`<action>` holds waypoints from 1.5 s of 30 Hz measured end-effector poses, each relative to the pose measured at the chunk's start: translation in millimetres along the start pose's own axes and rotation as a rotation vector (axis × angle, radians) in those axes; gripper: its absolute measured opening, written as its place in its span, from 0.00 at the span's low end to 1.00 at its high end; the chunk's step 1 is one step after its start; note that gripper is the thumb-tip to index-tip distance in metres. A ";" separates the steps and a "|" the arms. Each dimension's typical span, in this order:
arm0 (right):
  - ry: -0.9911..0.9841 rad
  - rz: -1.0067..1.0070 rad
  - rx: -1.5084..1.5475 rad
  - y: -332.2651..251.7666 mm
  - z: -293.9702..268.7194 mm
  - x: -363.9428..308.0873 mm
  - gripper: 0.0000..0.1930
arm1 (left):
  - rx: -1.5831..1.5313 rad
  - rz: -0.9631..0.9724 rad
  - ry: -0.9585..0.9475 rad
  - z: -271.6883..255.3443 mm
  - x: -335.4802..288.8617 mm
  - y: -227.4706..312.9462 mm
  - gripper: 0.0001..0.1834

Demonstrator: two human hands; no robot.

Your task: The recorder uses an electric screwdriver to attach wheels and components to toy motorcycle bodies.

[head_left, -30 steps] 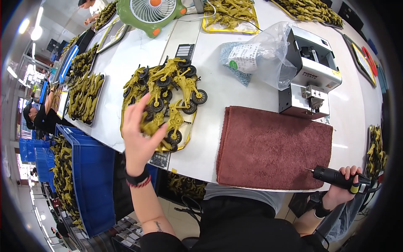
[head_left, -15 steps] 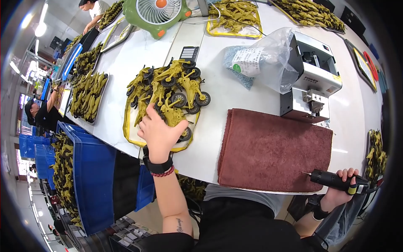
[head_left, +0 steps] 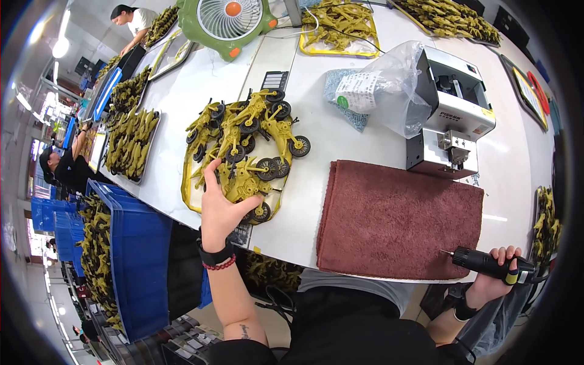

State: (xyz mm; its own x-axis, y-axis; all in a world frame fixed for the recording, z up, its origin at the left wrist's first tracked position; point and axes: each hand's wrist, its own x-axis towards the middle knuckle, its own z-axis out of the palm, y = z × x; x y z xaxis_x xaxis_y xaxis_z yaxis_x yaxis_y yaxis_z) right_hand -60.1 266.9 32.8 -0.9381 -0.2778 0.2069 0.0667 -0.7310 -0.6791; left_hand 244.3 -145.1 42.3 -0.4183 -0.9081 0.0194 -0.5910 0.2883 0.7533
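Observation:
My left hand (head_left: 220, 214) reaches over the near side of a pile of olive-yellow toy motorcycles (head_left: 281, 131) with black wheels. Its thumb and index finger are spread wide, against or just above the nearest toys; contact is hard to make out. The pile lies in a shallow tray with a yellow rim (head_left: 184, 182). At the right, my right hand (head_left: 486, 287) is wrapped round a black electric screwdriver (head_left: 473, 259), whose thin bit points left over the near right corner of a folded brown towel (head_left: 398, 219).
Behind the towel stands a white and black screw-feeding machine (head_left: 456, 115). Beside it lies a clear plastic bag (head_left: 395, 85) of small bluish parts. A green fan (head_left: 234, 27) and another yellow-rimmed tray (head_left: 339, 51) are farther back. Blue bins (head_left: 137, 255) stand left, and co-workers sit beyond.
My left hand has moved slightly left and toward me, its fingers more spread. Several toy motorcycles have shifted and spread apart in the tray. The screwdriver stays almost in place.

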 end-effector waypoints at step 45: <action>0.198 -0.157 0.034 -20.0 -9.7 -34.4 0.14 | 0.275 0.885 -0.771 123.2 -3.2 147.9 0.15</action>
State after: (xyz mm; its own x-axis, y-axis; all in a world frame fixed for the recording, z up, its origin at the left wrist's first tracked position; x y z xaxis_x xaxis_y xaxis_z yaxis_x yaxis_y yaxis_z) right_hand -32.5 297.2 32.3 -0.9859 -0.0341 0.1640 -0.0771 -0.7769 -0.6249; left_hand 73.2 -62.1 72.8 -0.9995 0.0297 -0.0099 0.0204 0.8598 0.5101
